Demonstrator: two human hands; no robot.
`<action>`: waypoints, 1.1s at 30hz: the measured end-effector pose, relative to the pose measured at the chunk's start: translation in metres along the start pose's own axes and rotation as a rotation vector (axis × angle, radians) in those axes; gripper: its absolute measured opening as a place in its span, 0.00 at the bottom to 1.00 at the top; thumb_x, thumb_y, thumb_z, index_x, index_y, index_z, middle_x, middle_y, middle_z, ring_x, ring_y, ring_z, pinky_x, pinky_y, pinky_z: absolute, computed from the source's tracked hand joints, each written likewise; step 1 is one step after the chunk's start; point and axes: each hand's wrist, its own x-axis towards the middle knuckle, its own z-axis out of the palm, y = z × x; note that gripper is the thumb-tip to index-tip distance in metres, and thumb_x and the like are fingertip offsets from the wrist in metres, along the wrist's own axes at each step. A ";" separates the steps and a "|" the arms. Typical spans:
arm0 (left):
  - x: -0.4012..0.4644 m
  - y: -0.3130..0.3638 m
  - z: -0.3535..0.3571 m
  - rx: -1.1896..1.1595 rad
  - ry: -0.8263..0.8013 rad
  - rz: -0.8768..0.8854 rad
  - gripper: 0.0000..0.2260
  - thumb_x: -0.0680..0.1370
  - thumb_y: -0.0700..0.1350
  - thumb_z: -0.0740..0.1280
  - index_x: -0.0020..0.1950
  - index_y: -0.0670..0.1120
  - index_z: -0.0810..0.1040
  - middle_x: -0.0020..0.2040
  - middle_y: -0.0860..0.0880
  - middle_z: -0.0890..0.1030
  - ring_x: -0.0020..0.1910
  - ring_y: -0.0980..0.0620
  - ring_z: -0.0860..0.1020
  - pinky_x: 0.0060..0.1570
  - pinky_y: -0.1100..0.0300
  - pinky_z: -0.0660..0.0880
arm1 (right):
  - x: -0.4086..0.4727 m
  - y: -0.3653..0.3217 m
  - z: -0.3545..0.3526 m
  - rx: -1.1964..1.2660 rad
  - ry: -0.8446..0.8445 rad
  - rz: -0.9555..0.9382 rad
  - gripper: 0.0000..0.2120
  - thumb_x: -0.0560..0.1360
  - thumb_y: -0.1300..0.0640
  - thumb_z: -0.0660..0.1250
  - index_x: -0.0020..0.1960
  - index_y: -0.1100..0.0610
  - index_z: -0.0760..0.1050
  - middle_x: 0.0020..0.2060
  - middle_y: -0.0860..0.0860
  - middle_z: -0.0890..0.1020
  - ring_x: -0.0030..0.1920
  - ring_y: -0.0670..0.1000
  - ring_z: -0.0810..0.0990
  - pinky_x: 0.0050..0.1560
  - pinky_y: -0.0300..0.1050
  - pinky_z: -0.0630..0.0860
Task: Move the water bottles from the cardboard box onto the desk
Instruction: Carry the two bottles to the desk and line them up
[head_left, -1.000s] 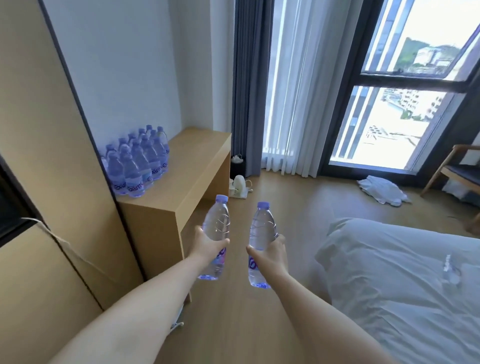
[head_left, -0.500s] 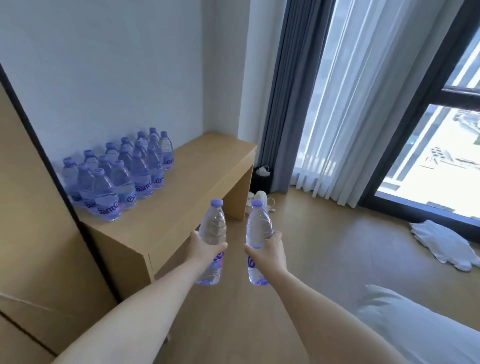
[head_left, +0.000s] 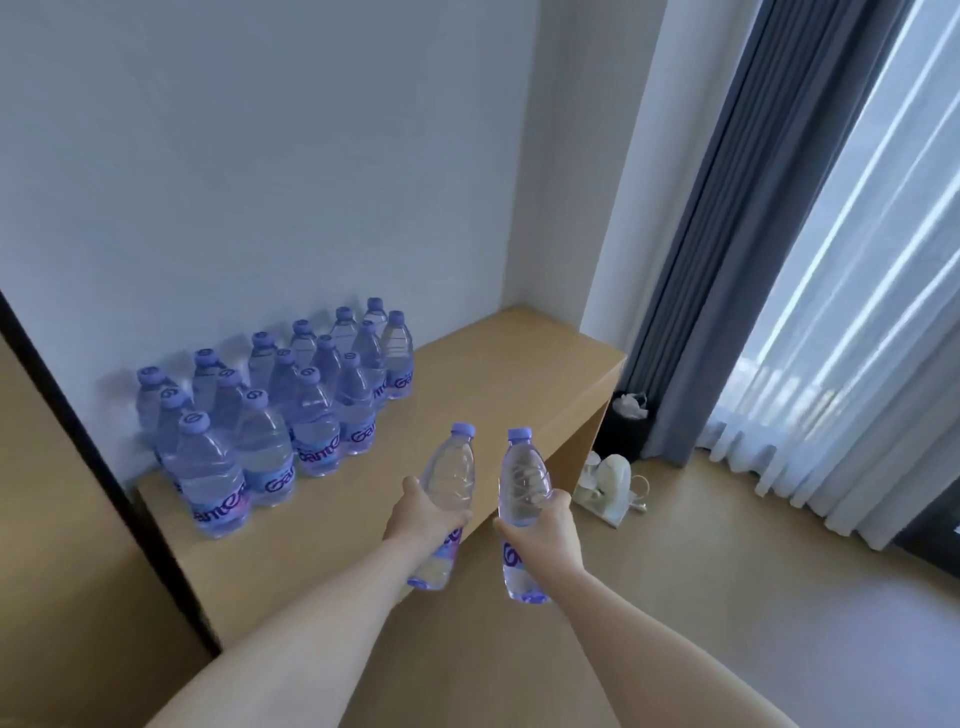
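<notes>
I've swung round and stepped closer: the bed has dropped out of view and the table (head_left: 467, 395) now fills my 12 o'clock. My left hand (head_left: 418, 525) grips one water bottle (head_left: 447, 499), my right hand (head_left: 545, 530) another (head_left: 522, 512), both upright and hanging just off the table's front edge. That puts me about ready to set them down. The cluster of bottles (head_left: 291, 410) crowds 10 o'clock by the wall. A kettle (head_left: 613, 480) sits on the floor at 2 o'clock, curtains (head_left: 779, 260) beyond.
</notes>
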 end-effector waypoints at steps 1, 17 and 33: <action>0.018 0.009 -0.001 0.002 0.017 0.001 0.28 0.66 0.57 0.73 0.54 0.51 0.58 0.43 0.55 0.71 0.39 0.53 0.74 0.31 0.61 0.66 | 0.021 -0.007 0.001 -0.010 -0.005 -0.015 0.27 0.67 0.47 0.74 0.55 0.53 0.60 0.52 0.50 0.74 0.46 0.49 0.76 0.35 0.41 0.71; 0.216 0.071 0.013 -0.319 0.104 -0.169 0.29 0.65 0.48 0.78 0.56 0.51 0.63 0.47 0.54 0.77 0.43 0.59 0.76 0.36 0.64 0.69 | 0.285 -0.053 0.044 0.185 -0.461 0.059 0.34 0.62 0.46 0.76 0.60 0.49 0.60 0.50 0.49 0.77 0.47 0.49 0.80 0.39 0.45 0.77; 0.248 0.084 -0.006 -0.675 0.381 -0.326 0.24 0.68 0.33 0.75 0.60 0.48 0.74 0.48 0.53 0.82 0.50 0.56 0.79 0.47 0.64 0.74 | 0.404 -0.106 0.096 0.015 -1.165 -0.268 0.25 0.62 0.51 0.76 0.57 0.43 0.75 0.49 0.42 0.83 0.49 0.42 0.83 0.49 0.40 0.80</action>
